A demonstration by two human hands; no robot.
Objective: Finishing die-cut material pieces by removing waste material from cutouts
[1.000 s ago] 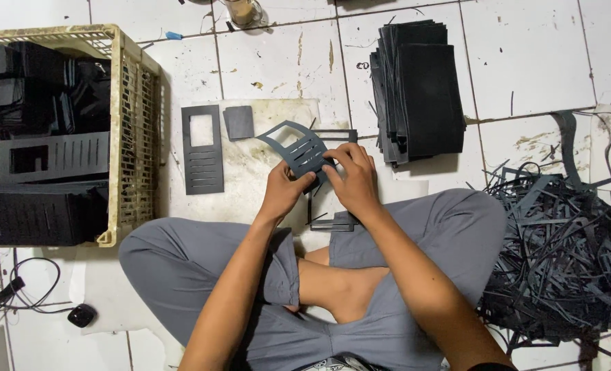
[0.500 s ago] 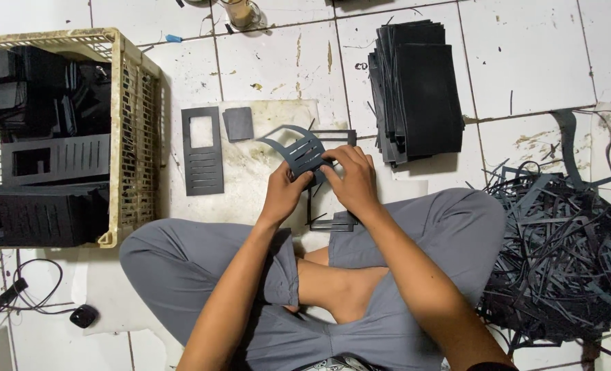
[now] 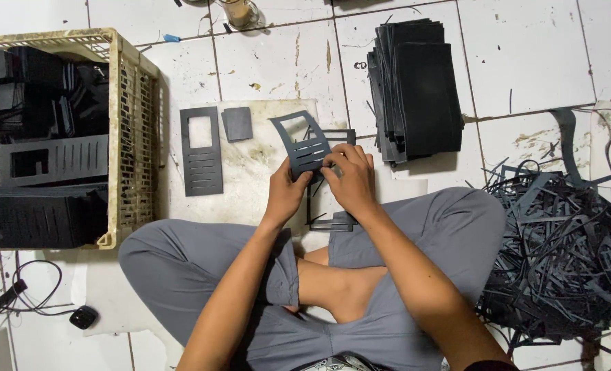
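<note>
On the pale work board [image 3: 250, 172], above the crossed legs | left hand [image 3: 286, 194] and right hand [image 3: 350, 180] both pinch 1 dark slotted foam panel [image 3: 304, 145], tilted, lifted off the board; fingers pressed on its lower edge | beside it: 1 flat slotted panel [image 3: 201, 151]; 1 small dark square [image 3: 237, 124] | left: yellow crate [image 3: 135, 137] of black parts | right: stacked black sheets [image 3: 417, 89]; offcut strips [image 3: 566, 247]

One view only: a head-worn camera, looking almost straight down at a white tiled floor [image 3: 525, 48] from above a seated person's crossed legs [image 3: 360, 275]. The pale work board [image 3: 250, 172] lies near frame centre and serves as reference. A yellow crate [image 3: 130, 137] sits left of the board, a black sheet stack [image 3: 419, 89] upper right, an offcut pile [image 3: 566, 254] far right. Range is close, arm's reach. No second view overlaps.
</note>
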